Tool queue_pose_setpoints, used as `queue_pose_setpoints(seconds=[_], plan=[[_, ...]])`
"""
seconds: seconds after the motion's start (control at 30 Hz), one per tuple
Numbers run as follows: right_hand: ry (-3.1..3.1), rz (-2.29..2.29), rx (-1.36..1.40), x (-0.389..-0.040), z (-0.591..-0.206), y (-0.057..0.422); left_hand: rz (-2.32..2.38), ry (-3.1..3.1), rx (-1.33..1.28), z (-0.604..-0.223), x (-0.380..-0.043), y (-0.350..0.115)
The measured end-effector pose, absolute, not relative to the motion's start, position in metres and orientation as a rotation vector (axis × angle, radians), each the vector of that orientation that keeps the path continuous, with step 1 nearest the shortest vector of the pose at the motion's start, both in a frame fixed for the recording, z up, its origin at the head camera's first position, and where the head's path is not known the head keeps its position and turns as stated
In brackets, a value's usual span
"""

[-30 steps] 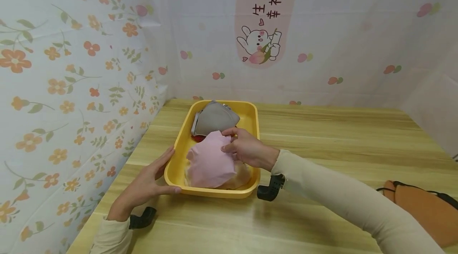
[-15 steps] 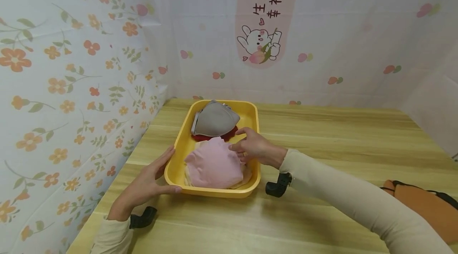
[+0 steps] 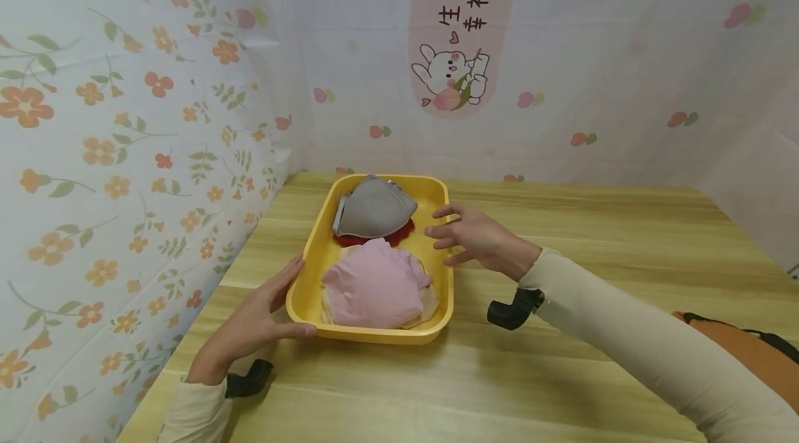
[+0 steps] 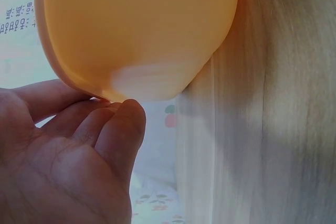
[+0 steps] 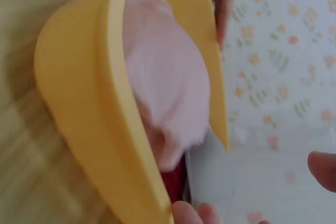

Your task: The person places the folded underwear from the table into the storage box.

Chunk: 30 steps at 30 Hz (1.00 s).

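Observation:
A yellow plastic basin stands on the table. In its front half lies a pale pink cloth garment, spread over a cream-coloured cloth. A folded grey bra with a smooth moulded cup sits behind, on top of a dark red cloth. My left hand rests at the basin's front left corner, thumb at the front rim and fingers along the left side. Over the right rim hovers my right hand, fingers spread and holding nothing. The right wrist view shows the pink garment inside the rim.
An orange cloth item with black straps lies at the table's right edge, partly behind my right sleeve. Flower-patterned curtain walls the left side, and a printed curtain hangs at the back. Black wrist mounts jut from both wrists.
My right hand has let go of the pink garment and moved right, to above the basin's right rim. The garment has settled flatter over the cream cloth. My left hand has stayed put.

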State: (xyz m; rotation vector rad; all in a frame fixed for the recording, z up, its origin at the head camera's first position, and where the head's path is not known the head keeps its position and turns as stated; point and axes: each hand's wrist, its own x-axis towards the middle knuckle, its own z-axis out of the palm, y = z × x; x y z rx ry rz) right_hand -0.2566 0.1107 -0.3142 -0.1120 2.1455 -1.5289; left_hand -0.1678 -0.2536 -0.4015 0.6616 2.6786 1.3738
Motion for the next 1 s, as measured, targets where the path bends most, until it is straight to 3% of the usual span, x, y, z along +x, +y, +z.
queue_pose_setpoints(seconds=[0.5, 1.0], plan=[[2.122, -1.657, -0.153, -0.242, -0.299, 0.226, 1.367, 2.692, 0.624, -0.401, -0.166, -0.254], [2.778, -0.968, -0.194, -0.209, -0.31, 0.321, 1.366, 2.69, 0.643, -0.4, -0.165, -0.255]])
